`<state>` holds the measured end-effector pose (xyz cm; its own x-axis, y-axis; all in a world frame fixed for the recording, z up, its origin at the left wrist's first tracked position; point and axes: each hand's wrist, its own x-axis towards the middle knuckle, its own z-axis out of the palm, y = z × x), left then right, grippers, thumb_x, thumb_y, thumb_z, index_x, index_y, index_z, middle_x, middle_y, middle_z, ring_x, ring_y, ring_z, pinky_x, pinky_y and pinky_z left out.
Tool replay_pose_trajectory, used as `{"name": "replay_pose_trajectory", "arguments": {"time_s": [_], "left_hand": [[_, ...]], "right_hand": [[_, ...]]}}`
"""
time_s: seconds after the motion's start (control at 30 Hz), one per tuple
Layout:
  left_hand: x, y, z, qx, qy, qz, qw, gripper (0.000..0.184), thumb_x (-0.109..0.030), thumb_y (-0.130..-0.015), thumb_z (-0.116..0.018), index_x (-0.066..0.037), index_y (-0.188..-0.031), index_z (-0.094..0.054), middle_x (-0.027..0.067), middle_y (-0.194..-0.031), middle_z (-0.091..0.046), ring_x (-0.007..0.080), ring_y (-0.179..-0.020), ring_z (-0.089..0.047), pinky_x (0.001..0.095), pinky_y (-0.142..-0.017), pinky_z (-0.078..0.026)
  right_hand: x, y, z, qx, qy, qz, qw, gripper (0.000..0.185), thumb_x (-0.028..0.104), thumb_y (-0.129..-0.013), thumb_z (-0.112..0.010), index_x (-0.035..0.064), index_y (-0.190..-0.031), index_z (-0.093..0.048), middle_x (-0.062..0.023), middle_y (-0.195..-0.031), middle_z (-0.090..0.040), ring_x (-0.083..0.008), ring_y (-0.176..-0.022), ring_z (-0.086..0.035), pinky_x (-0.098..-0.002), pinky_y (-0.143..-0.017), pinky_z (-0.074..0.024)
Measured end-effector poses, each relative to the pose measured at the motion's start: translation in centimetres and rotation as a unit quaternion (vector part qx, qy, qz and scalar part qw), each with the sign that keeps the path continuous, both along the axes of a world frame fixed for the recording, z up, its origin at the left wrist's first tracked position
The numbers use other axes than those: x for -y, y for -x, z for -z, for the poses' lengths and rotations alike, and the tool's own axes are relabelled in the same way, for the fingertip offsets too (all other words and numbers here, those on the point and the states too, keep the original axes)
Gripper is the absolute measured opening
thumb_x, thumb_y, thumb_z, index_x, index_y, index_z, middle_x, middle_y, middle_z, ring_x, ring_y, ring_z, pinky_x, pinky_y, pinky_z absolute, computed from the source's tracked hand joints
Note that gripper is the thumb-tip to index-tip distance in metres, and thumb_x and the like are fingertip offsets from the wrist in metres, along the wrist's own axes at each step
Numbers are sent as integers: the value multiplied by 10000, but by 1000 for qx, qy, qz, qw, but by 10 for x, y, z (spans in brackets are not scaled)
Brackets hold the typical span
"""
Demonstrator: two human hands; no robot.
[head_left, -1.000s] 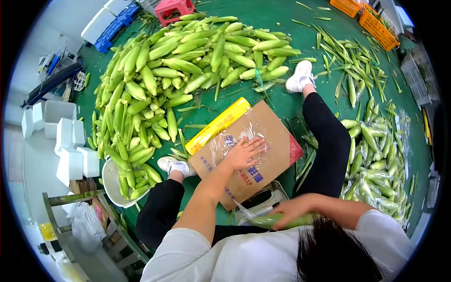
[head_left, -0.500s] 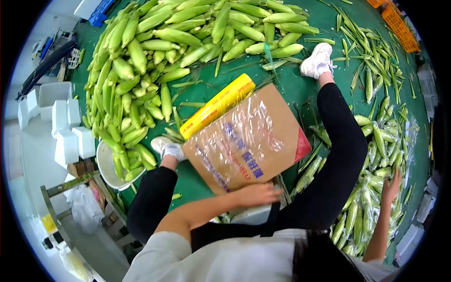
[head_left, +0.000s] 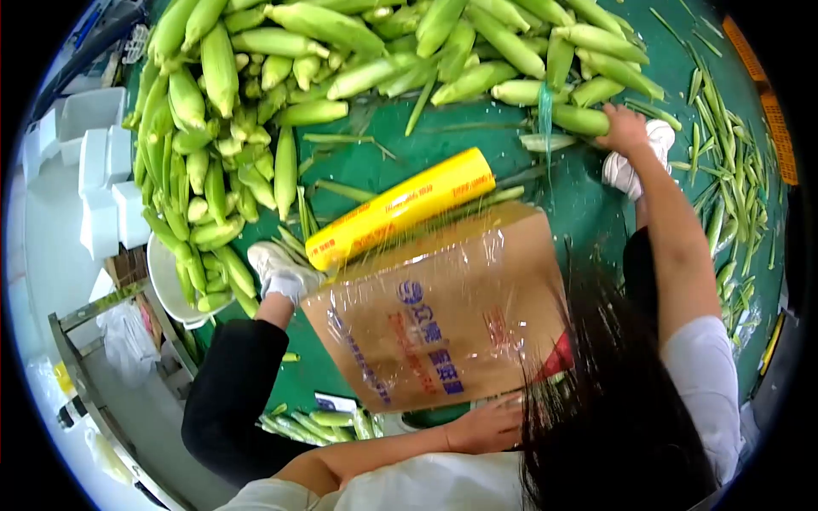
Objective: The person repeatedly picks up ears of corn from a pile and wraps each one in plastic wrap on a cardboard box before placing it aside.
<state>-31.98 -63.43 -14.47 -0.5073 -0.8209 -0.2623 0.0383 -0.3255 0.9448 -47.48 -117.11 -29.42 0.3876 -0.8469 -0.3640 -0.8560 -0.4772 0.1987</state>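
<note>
At the upper right my right hand (head_left: pixel 626 129) is closed round the end of a green corn ear (head_left: pixel 582 119) in its husk, at the edge of the corn pile (head_left: pixel 366 51). My left hand (head_left: pixel 487 424) lies at the near edge of a cardboard box (head_left: pixel 443 315) covered in clear film; its fingers look stretched out, and hair hides their tips. Against the far side of the box lies a yellow roll of cling film (head_left: pixel 400 209).
A white tub (head_left: pixel 175 281) with corn ears stands at the left, near a metal frame (head_left: pixel 102 311) and white foam boxes (head_left: pixel 102 196). Loose husk leaves (head_left: pixel 741 170) litter the green floor at the right. Wrapped corn (head_left: pixel 319 424) lies below the box.
My right hand has moved from the wrapped corn at the right up to the pile and taken hold of a corn ear. My body and view have leaned forward. My left hand stays near the box.
</note>
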Motion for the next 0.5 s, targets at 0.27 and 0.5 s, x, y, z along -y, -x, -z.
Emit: {"name": "replay_pose_trajectory", "arguments": {"time_s": [0.27, 0.5], "left_hand": [[111, -57, -46, 458, 389, -197, 775, 720, -180, -812, -722, -125, -1486, -475, 151, -1490, -488, 383, -1369, -445, 675, -1139, -267], [49, -171, -42, 532, 281, -136, 787, 693, -161, -756, -799, -224, -1401, -550, 115, -1189, -578, 353, -1113, -570, 448, -938, -471]], "right_hand": [[-234, 23, -219, 309, 15, 25, 951, 640, 338, -748, -851, 22, -1257, -624, -247, -1046, -699, -360, -982, -699, -417, -888, -547], [-425, -16, -151, 253, -70, 191, 946, 621, 433, -866, -752, 58, -1333, -589, -188, -1282, -629, -329, -1085, -658, -421, -861, -554]]}}
